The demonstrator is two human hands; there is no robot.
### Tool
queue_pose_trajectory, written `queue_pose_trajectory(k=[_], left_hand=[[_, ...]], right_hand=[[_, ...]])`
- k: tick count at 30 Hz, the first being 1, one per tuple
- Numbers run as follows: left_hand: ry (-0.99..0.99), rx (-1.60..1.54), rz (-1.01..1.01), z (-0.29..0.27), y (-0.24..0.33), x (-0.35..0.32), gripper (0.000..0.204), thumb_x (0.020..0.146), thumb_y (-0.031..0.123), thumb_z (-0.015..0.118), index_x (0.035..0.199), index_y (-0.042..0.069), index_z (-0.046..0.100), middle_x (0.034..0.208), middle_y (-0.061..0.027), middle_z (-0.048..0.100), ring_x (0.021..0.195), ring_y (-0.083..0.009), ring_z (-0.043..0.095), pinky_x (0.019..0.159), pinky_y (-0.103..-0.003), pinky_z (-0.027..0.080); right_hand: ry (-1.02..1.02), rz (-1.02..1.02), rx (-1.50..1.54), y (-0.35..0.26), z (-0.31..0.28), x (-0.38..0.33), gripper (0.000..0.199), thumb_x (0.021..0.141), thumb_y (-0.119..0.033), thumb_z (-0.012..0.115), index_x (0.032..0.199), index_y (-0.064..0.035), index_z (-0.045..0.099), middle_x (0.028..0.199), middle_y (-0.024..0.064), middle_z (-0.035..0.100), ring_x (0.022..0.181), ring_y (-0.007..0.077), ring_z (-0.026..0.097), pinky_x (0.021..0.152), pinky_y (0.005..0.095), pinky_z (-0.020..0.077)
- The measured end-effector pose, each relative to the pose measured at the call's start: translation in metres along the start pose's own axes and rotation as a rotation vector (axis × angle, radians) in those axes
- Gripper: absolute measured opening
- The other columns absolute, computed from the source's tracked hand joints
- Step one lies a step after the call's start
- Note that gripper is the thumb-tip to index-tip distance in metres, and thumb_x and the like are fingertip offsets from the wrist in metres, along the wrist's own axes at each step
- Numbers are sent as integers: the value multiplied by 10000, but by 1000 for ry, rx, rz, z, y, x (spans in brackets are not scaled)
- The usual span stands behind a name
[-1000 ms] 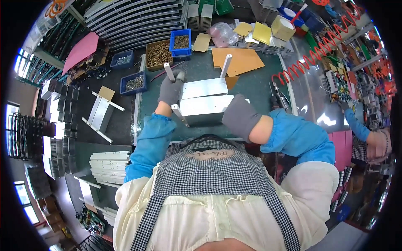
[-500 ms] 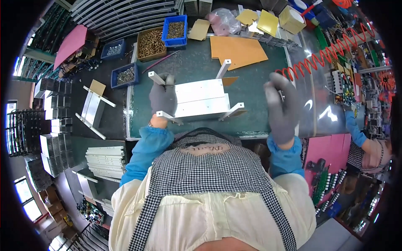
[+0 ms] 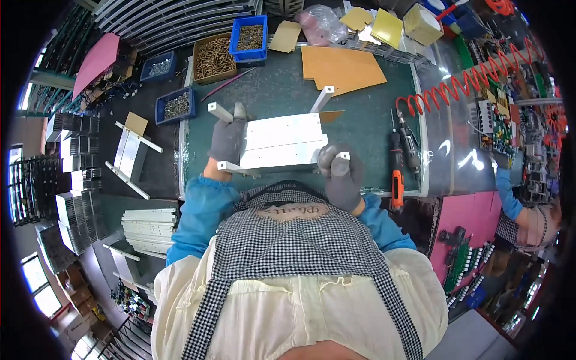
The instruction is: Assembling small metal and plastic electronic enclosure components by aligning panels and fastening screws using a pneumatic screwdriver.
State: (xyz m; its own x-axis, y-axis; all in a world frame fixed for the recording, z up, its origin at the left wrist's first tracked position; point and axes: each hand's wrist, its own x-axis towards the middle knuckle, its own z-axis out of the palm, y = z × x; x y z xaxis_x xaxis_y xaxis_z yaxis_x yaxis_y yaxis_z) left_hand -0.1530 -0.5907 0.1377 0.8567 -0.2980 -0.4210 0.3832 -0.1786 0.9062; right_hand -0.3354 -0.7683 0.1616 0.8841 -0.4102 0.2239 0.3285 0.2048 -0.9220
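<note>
A white metal frame [image 3: 281, 139] with a flat top and post-like legs at its corners lies on the green work mat [image 3: 288, 90] in front of me. Wearing a grey glove, my left hand [image 3: 227, 141] grips the frame's left end between the two left legs. My right hand [image 3: 344, 175], also gloved, is closed around the near right corner beside the leg there. Some of its fingertips are hidden behind the metal. An orange-brown sheet [image 3: 331, 116] sticks out past the frame's right end.
To the right lie a red-and-black electric screwdriver [image 3: 396, 171] and a second tool [image 3: 410, 144] on a red coiled hose [image 3: 444, 93]. Blue bins [image 3: 176, 106] and a carton of brass-coloured fasteners [image 3: 214, 61] stand back left. Orange boards [image 3: 345, 69] lie behind. Another frame [image 3: 133, 153] rests left.
My right hand has moved left and down from above the tools onto the frame's near right corner, uncovering both tools. My left hand keeps its hold; the frame has shifted slightly left.
</note>
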Motion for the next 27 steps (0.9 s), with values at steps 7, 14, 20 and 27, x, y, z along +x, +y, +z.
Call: queue_pose_trajectory(k=[7,14,20,27], left_hand=[[-68,-54,159,-5,5,19,388,968,394,583,904,17,650,792,-13,598,742,-101,523,663,-264,429],[14,29,114,3,3,13,391,953,391,610,862,13,655,772,-15,601,721,-101,520,652,-276,436],[21,11,164,1,-6,17,381,960,375,600,872,8,653,788,-18,603,737,-97,514,656,-277,436],[8,33,259,-1,-17,18,400,965,394,582,938,1,655,843,-24,627,768,-105,531,701,-276,442]], right_hand=[[-31,-288,38,7,6,-6,315,956,-323,587,976,-8,577,718,65,560,580,129,480,514,281,391],[-127,-326,24,8,0,-10,321,951,-339,599,999,-21,590,699,63,548,578,132,482,509,287,392],[-239,-182,16,0,-6,-1,363,965,-367,556,987,-6,589,737,59,561,614,127,493,549,286,411],[-111,-127,-162,-53,-14,24,286,929,-279,560,956,3,596,830,73,595,740,139,546,662,277,450]])
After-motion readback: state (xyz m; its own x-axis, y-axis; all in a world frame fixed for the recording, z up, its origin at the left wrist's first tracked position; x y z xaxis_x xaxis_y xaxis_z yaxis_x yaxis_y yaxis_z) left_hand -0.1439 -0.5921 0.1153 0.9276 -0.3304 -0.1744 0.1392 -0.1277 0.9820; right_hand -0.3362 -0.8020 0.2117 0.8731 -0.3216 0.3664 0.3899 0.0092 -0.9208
